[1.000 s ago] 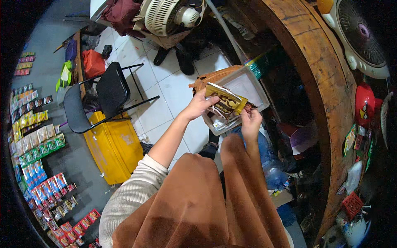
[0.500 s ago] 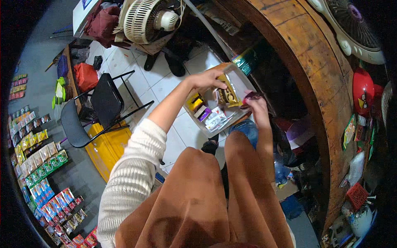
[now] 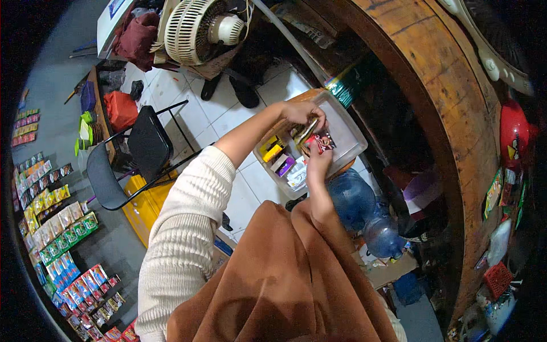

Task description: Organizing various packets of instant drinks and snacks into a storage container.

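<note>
A clear plastic bin sits in front of me with small packets inside. My left hand is closed over its far side, pinching a brown-and-gold sachet. Beside it my right hand grips a red-and-dark sachet, close against the brown one. In the bin's near left part lie yellow packs, a purple pack and white sachets. The right half of the bin shows its bare bottom.
A black folding chair stands at the left, near hanging rows of sachets. A blue water jug lies right of my knees. Beyond are a cream fan and a curved wooden counter.
My right hand has moved left with the red sachet, from the bin's right rim to beside my left hand. The brown sachet has tilted. More of the water jug shows.
</note>
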### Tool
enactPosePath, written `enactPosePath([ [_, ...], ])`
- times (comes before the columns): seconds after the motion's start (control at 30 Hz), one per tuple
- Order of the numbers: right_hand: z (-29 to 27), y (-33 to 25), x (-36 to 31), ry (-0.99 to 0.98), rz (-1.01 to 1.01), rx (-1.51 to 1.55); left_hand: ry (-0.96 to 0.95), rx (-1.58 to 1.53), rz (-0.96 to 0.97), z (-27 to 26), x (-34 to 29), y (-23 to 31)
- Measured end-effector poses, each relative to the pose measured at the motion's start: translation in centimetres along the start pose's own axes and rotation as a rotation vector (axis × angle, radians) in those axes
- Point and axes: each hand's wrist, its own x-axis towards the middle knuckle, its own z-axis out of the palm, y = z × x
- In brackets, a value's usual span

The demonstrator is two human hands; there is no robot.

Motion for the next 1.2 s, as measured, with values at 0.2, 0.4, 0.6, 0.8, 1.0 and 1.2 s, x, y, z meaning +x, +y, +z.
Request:
enactPosePath([
  [0.2, 3.1, -1.0, 0.2, 0.103, 0.370, 0.502, 0.699, 0.573, -0.101, 2.7, -3.1, 2.7],
  [0.4, 1.8, 1.6, 2.8, -0.033, 0.164, 0.054, 0.813, 0.831, -0.480, 6.0, -5.2, 4.1],
  [0.6, 0.0, 6.6, 6.3, -0.101, 0.099, -0.129, 0.873, 0.910, -0.481, 6.2, -4.1, 3.8],
  [0.8, -1.4, 5.9, 6.1, -0.020, -0.164, -0.474, 0.931, 0.871, -0.482, 6.9, -3.0, 4.2],
  [1.0, -2.6, -5.9, 6.1, 0.169, -0.344, -0.222, 1.150, 0.816, -0.630, 8.8, -4.0, 3.9],
  [1.2, -1.0, -13.3, 8.8, -0.293, -0.264, -0.431, 1.247, 0.970, -0.788, 10.1, -2.4, 4.3],
])
